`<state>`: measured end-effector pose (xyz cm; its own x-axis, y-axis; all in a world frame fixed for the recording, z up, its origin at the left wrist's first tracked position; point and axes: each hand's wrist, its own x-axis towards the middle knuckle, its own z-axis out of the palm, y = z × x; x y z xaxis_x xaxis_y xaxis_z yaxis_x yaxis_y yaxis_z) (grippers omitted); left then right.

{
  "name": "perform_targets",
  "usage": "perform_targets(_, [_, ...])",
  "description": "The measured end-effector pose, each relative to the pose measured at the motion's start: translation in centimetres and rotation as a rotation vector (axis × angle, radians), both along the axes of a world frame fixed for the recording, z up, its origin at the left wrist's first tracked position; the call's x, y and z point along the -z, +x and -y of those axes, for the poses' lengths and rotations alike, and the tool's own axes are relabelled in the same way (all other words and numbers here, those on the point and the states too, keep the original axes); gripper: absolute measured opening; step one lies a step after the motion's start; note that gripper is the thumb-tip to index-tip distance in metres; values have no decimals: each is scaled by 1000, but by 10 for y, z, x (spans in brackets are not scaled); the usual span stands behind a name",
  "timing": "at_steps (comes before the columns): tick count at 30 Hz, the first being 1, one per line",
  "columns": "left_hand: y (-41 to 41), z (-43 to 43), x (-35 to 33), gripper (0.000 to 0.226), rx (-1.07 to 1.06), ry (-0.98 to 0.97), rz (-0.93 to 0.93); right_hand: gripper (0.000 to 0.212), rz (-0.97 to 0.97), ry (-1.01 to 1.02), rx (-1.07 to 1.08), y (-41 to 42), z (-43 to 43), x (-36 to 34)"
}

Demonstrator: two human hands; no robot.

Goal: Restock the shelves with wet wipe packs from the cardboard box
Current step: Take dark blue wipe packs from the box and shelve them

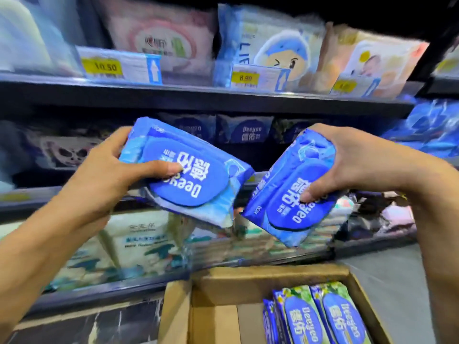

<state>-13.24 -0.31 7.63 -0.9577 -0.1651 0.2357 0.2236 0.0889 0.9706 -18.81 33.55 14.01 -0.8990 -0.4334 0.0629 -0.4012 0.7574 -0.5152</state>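
The person's left forearm [44,244] and right forearm [427,194] are bare to the picture's edges. The left hand [99,175] and right hand [352,157] are bare too, with short, plain thumbnails.

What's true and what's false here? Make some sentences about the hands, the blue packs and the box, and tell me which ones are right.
1. The left hand grips the left blue pack. True.
2. The right hand is empty. False: it grips the right blue pack.
3. The cardboard box is empty. False: green-and-blue packs lie in its right part.
4. A yellow price tag on the upper shelf reads 10.50. True.
5. The lettering on both held packs looks upside down to the camera. True.
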Motion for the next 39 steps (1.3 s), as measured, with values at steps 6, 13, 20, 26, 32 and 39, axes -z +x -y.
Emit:
perform_targets(6, [-9, 0, 22, 59, -155, 156, 82, 71, 12, -134, -74, -16, -8, 8])
perform_targets(13, [-19, 3, 38, 68, -245, 152, 34, 81, 25, -196, -89, -26, -4, 14])
perform_targets(20, [-68, 33, 1, 66, 8, -219, 225, 82, 66, -161, -73, -34, 9, 24])
perform_targets(26, [-101, 20, -22, 83, 184, -487, 299, 76, 98, -81, -109, -46, 33, 41])
perform_targets(32, [-93, 8, 15, 95, -358, -530, 245, 88, 54, -59, -100, -62, 45, 53])
perform_targets(39, [-82, -4, 21, 57, -192, -334, 317, 95, -74, -5, -103, -69, 62, 60])
